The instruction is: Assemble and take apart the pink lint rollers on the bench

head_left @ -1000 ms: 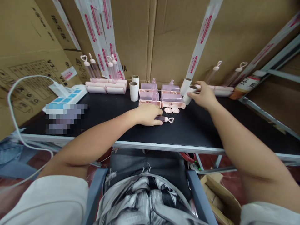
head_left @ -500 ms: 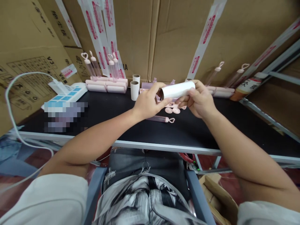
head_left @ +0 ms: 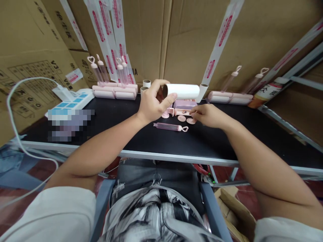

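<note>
My left hand (head_left: 153, 102) grips a white paper roll (head_left: 182, 91) on a brown cardboard core by one end. It holds the roll level above the table. My right hand (head_left: 210, 116) is lower, its fingertips pinched at the edge of a round pink cap (head_left: 190, 121). A second pink cap (head_left: 181, 118) lies flat beside that one. Behind them is an open pink part (head_left: 182, 112), and a purple translucent piece (head_left: 185, 104) is partly hidden under the roll. In front lies a clear pink tube with a heart-shaped loop (head_left: 168, 127).
White rolls stand upright at the back, one left (head_left: 146, 83) and one right (head_left: 202, 92). Pink rollers with heart-loop handles line the back left (head_left: 114, 91) and back right (head_left: 230, 97). A power strip (head_left: 73, 104) is at left, a bottle (head_left: 268, 90) at right.
My right hand has let go of the white roll and moved down to a pink cap. My left hand has moved slightly left and up with the roll.
</note>
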`<state>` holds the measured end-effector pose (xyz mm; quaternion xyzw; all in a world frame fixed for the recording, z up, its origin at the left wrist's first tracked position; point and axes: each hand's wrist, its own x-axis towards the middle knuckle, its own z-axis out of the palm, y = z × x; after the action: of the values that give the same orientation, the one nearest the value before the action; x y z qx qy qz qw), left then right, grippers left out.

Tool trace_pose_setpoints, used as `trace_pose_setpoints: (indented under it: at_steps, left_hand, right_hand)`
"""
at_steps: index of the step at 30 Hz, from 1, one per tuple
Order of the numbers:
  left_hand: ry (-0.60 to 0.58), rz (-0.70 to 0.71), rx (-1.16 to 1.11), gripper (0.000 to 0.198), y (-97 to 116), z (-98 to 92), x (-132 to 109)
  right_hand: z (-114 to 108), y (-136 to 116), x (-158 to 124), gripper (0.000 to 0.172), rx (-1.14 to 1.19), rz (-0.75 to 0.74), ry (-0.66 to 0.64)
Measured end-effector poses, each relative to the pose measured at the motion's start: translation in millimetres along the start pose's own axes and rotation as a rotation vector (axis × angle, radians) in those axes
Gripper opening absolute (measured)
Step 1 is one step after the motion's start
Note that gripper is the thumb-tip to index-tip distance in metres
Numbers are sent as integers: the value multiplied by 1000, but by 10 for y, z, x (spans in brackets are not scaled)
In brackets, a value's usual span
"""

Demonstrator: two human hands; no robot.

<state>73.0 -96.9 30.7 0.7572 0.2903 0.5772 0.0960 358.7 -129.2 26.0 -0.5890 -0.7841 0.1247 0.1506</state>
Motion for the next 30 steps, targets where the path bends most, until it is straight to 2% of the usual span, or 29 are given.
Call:
trace_pose_setpoints:
  at_steps: [3,8,12,15,20,23,26,30]
  left_hand:
    - [6,11,1,60,-6,-4,1]
    - [7,30,-12,59,-28,-10,6]
    - [-6,21,-74,65,-36,10,17]
    - [-32,-24,-157,68,-31,30,25]
    - [-61,-137,-244,68,-45,36,42]
    - [-62,-186,-263,66,-78,39,57]
    - [-72,-215,-285,65,-110,51,67]
    - [-110,-253,-324,64,-119,72,63]
  right_hand:
    - [1,27,0,27,-84,-18,42]
    - [60,-11,1,32,-182,-1,-113]
    - [81,-33,-8,33,-191,-4,-137]
    - [40,9,-13,42,-147,-28,-121]
    - [-38,120,-10,45,32,-141,6]
    - [-31,137,6,42,227,-148,59]
    - [-25,91,25,43,488,-131,158]
    - [-61,-22,11,55,740,-130,291]
